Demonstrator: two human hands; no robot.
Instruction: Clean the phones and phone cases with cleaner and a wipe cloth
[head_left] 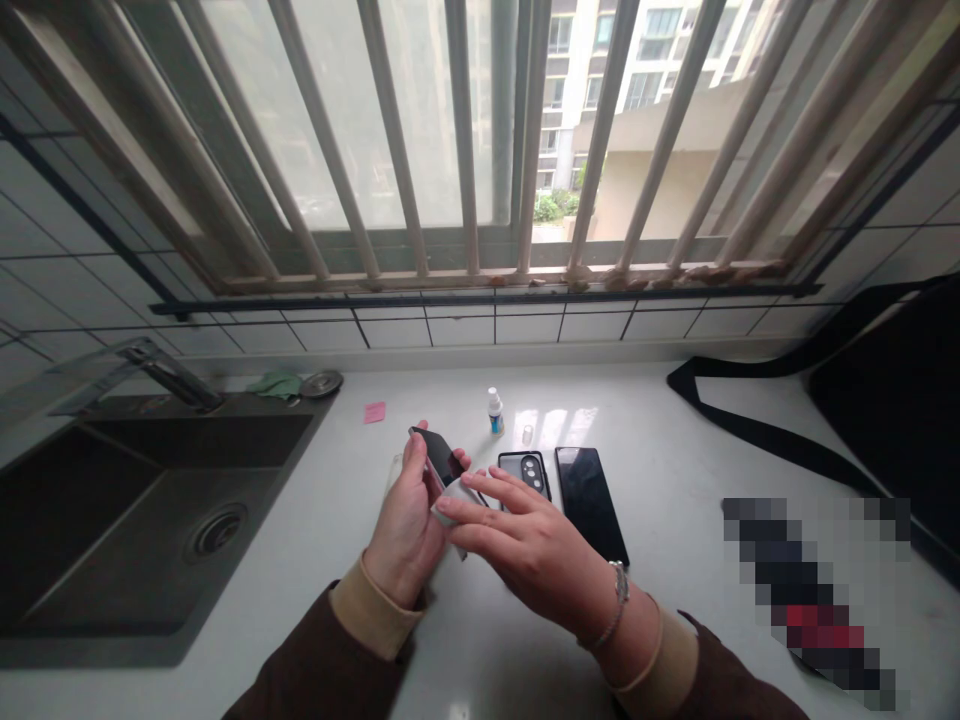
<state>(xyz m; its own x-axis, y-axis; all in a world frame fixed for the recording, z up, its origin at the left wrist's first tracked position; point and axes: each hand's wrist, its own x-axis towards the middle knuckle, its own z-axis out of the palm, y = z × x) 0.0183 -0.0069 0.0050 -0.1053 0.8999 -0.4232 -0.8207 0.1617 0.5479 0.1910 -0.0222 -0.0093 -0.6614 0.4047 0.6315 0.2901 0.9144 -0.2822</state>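
My left hand (405, 520) is wrapped round a smartphone (442, 455), tilted above the counter with its dark screen up. With its fingers on a white cloth (456, 494), my right hand (534, 535) presses against the lower part of that screen. Just beyond my right fingers lies a black-rimmed phone case (513, 464), its camera cutouts facing up. Beside it rests a larger black phone (585, 490), flat on the counter. A small white spray bottle (495, 412) stands upright behind, near its clear cap (527, 434). Something clear-edged (394, 470) is partly hidden behind my left hand.
A dark sink (296, 470) with a faucet (176, 375) is set into the counter at left. Near it are a green cloth (275, 385), a drain strainer (321, 383) and a pink note (374, 412). A black bag (892, 390) with its strap, plus a blurred-out object (817, 600), occupy the right.
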